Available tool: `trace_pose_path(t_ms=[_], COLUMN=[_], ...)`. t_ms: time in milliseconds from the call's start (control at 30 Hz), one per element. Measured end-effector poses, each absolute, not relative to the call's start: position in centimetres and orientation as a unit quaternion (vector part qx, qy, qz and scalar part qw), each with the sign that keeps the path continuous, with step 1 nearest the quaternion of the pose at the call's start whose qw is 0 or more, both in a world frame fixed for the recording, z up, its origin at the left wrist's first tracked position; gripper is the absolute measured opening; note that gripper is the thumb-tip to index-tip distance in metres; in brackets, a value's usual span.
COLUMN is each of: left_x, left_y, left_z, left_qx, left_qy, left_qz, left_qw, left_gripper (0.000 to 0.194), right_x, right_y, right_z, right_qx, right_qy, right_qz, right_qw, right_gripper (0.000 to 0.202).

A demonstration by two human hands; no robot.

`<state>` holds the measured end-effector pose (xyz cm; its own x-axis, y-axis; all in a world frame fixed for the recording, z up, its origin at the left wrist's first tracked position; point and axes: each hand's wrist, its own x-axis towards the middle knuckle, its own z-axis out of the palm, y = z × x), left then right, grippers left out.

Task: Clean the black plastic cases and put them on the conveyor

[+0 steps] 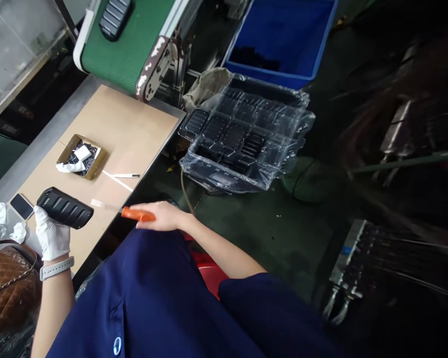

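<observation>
Gloved in white, my left hand [53, 234] grips the left end of a black ribbed plastic part [65, 207], held above the tan work surface. My bare right hand [163, 216] is closed round an orange-handled tool [138, 214] near the surface's right edge; the tool's blade looks thin and blurred, pointing left toward the black part. Between the hands, a small pale strip [97, 203] lies on the board. Beyond the black part sits a small cardboard box [100, 161] with dark bits and white pieces inside.
A green conveyor belt [123, 59] carries another black part [115, 19]. Plastic-wrapped trays [242, 134] with black parts stand right of the table [134, 124], before a blue bin [280, 40]. A phone [21, 206] and a brown quilted bag [9, 286] are at left.
</observation>
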<state>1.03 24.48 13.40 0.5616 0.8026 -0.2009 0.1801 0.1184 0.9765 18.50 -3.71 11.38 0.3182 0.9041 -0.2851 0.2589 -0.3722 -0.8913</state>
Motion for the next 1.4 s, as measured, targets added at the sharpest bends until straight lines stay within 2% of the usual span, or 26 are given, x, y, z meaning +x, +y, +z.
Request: trace_pose_path(t_ms=[100, 233, 300, 367, 467, 600, 767, 833, 933, 1000, 1067, 1167, 1200, 1233, 1300, 1400], left_x=[2.0, 2.2, 2.3, 2.8, 3.8, 5.5, 6.6, 6.8, 7.0, 7.4, 7.8, 8.5, 8.7, 8.9, 9.2, 9.3], left_y=[24.1, 22.0, 21.2, 20.7, 19.9, 17.9, 16.6, 16.8, 17.3, 17.7, 18.1, 18.0, 17.8, 17.5, 16.8, 15.7], left_z=[13.6, 13.8, 13.8, 13.5, 13.0, 13.0, 14.2, 14.7, 15.8, 16.7, 17.5, 18.3, 18.4, 18.5, 18.5, 18.1], left_qx=[0.451, 0.280, 0.224, 0.176, 0.113, 0.031, -0.028, -0.016, -0.002, 0.004, 0.015, 0.051, 0.063, 0.068, 0.063, 0.056], left_qy=[0.343, 0.274, 0.276, 0.289, 0.318, 0.384, 0.425, 0.423, 0.405, 0.392, 0.380, 0.380, 0.387, 0.396, 0.415, 0.435], left_qz=[0.313, 0.308, 0.304, 0.309, 0.311, 0.324, 0.391, 0.434, 0.491, 0.523, 0.552, 0.581, 0.583, 0.581, 0.564, 0.533], left_qw=[0.762, 0.867, 0.884, 0.889, 0.888, 0.864, 0.816, 0.795, 0.771, 0.757, 0.742, 0.718, 0.711, 0.707, 0.711, 0.723], left_gripper=[0.040, 0.054, 0.046, 0.031, 0.019, 0.026, 0.072, 0.070, 0.058, 0.055, 0.055, 0.055, 0.055, 0.056, 0.057, 0.058], right_x=[22.7, 30.8, 33.6, 34.7, 34.3, 32.4, 29.5, 28.4, 27.2, 26.7, 26.1, 25.0, 24.5, 24.0, 22.9, 21.4], right_y=[-4.2, -6.2, -6.7, -6.4, -4.4, 2.1, 14.4, 17.6, 19.8, 20.5, 21.0, 21.2, 21.2, 21.0, 20.7, 20.0], right_z=[9.1, 7.1, 6.3, 5.5, 4.3, 2.9, 0.2, -1.0, -1.6, -0.9, 1.2, 7.2, 9.7, 12.1, 16.2, 19.2], right_qx=[-0.869, -0.927, -0.938, -0.940, -0.929, -0.874, -0.779, -0.757, -0.720, -0.698, -0.678, -0.615, -0.564, -0.510, -0.443, -0.422], right_qy=[-0.148, -0.022, 0.007, 0.015, -0.022, -0.183, -0.379, -0.428, -0.481, -0.502, -0.516, -0.550, -0.578, -0.619, -0.692, -0.739], right_qz=[0.269, 0.212, 0.227, 0.265, 0.335, 0.433, 0.481, 0.477, 0.485, 0.494, 0.505, 0.527, 0.531, 0.514, 0.456, 0.364], right_qw=[0.388, 0.308, 0.263, 0.216, 0.153, 0.126, 0.134, 0.127, 0.119, 0.126, 0.141, 0.205, 0.258, 0.304, 0.342, 0.379], right_gripper=[0.043, 0.034, 0.031, 0.027, 0.026, 0.025, 0.028, 0.032, 0.025, 0.027, 0.038, 0.048, 0.048, 0.046, 0.042, 0.040])
